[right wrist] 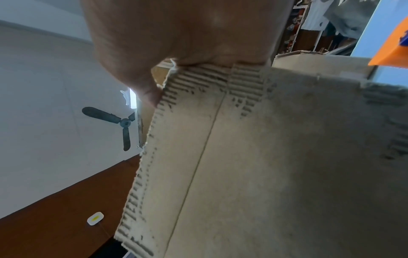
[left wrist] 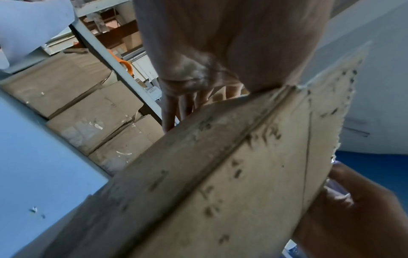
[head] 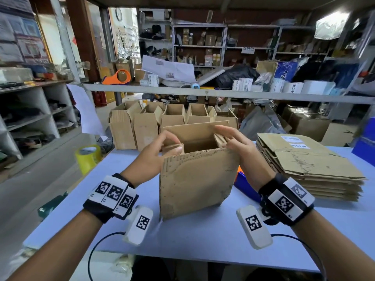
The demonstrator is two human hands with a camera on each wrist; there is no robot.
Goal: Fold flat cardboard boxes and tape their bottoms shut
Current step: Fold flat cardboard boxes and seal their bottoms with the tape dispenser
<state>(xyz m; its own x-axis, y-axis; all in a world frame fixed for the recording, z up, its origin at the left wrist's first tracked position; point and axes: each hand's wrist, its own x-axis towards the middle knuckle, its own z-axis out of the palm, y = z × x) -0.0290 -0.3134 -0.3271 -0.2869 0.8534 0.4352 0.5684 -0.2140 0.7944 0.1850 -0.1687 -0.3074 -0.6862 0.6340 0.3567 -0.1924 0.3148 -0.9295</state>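
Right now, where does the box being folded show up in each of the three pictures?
Head view: the cardboard box stands centre, on the blue table, between both hands.
Left wrist view: it fills the lower middle, running diagonally.
Right wrist view: it fills the right half.
Shared landmark: its torn, ragged edge of exposed corrugation.

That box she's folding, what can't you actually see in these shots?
- Box underside: all views; it faces the table.
- Left hand fingertips: left wrist view, the box edge hides them.
- Right hand fingers: right wrist view, the palm and cardboard hide them.
- Labels on the flat stack: head view, too small to read.
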